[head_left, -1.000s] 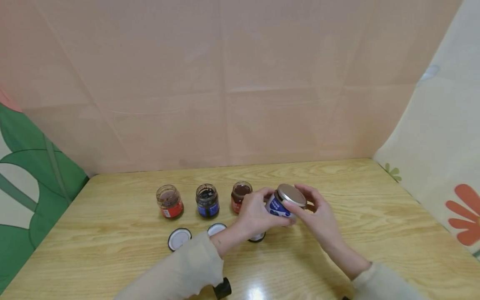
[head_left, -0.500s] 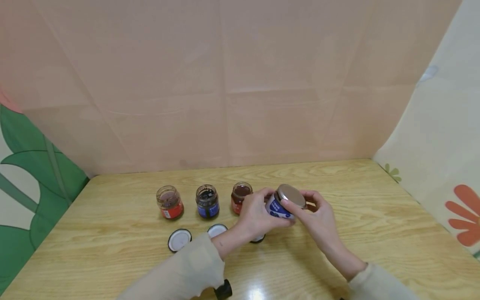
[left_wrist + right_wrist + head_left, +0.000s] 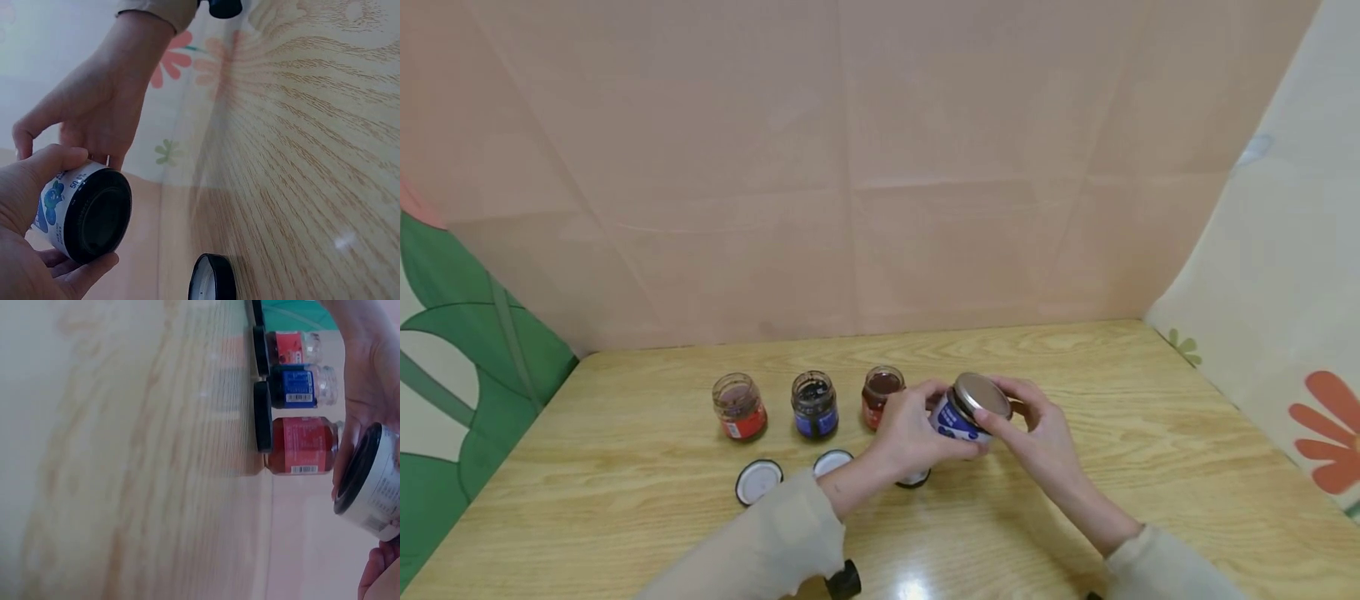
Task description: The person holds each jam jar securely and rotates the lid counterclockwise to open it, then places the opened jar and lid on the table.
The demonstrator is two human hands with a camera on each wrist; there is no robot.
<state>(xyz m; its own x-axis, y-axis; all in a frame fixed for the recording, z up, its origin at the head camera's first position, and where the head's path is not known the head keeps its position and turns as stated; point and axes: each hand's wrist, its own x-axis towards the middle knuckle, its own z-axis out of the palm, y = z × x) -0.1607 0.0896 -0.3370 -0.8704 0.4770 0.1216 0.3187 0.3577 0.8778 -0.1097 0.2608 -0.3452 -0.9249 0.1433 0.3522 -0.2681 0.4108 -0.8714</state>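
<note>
A small glass jar with a blue label (image 3: 953, 419) is held tilted just above the wooden table (image 3: 1075, 517). My left hand (image 3: 916, 427) wraps its body. My right hand (image 3: 1037, 425) grips the silver lid (image 3: 983, 393) from the right, fingers curled over its rim. In the left wrist view the jar's dark base (image 3: 95, 216) faces the camera, with my left hand's thumb (image 3: 44, 169) on its side and my right hand (image 3: 100, 115) behind. The right wrist view shows the jar (image 3: 370, 482) side-on at the right edge.
Three open jars stand in a row behind: a red-labelled jar (image 3: 740, 406), a blue-labelled jar (image 3: 814, 405) and another red-labelled jar (image 3: 880, 392). Loose lids lie in front: one white-lined lid (image 3: 757, 481), a second lid (image 3: 833, 460) and a third lid (image 3: 914, 478) partly under my left hand. Pink sheets wall the back.
My right hand has shifted its fingers slightly around the lid. The jar and my left hand have stayed almost in place.
</note>
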